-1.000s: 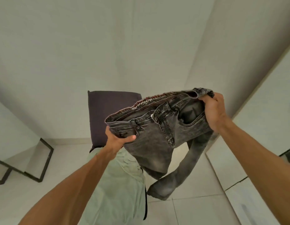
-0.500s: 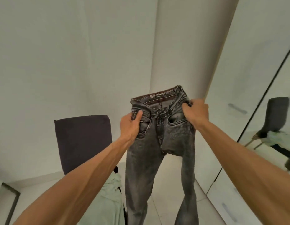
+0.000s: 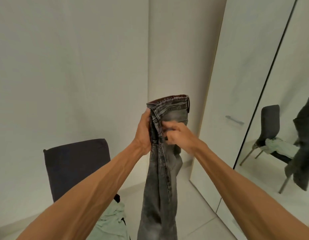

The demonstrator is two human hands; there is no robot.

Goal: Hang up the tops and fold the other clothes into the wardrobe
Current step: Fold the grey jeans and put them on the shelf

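at 8 o'clock a dark chair with a flat upholstered back carries a crumpled pale green garment, thin and soft-looking, not yet dealt with. just left of centre the left grip is curled round the folded fly edge of the grey jeans, under the waistband. the jeans hang in the air from centre down to 6 o'clock, doubled lengthwise, leg on leg. they are stiff washed denim, faded in patches, with raised seams. the right grip, slightly blurred, pinches the denim from the 3 o'clock side. i judge the first fold made, with the cross folds and shelving left. at 2 o'clock the smooth white wardrobe door looks closed, its slim metal handle untouched.
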